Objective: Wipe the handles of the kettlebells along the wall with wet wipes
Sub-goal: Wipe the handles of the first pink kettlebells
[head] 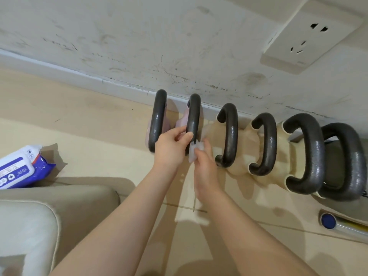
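The left hand (pixel 171 148) grips the second handle (pixel 193 116) from the left, and the right hand (pixel 205 166) pinches a crumpled wet wipe (pixel 194 151) against that handle's near end. Six kettlebells (pixel 251 136) stand in a row along the wall (pixel 139 36). The wipes pack (pixel 22 168) lies on the floor (pixel 99 126), well to the left.

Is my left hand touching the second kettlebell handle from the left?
Touching. In the head view the left hand grips the second handle, thumb lying on its dark bar with no gap.

six black-handled kettlebells (pixel 231 136) lining wall, crumpled wipe (pixel 194 151)
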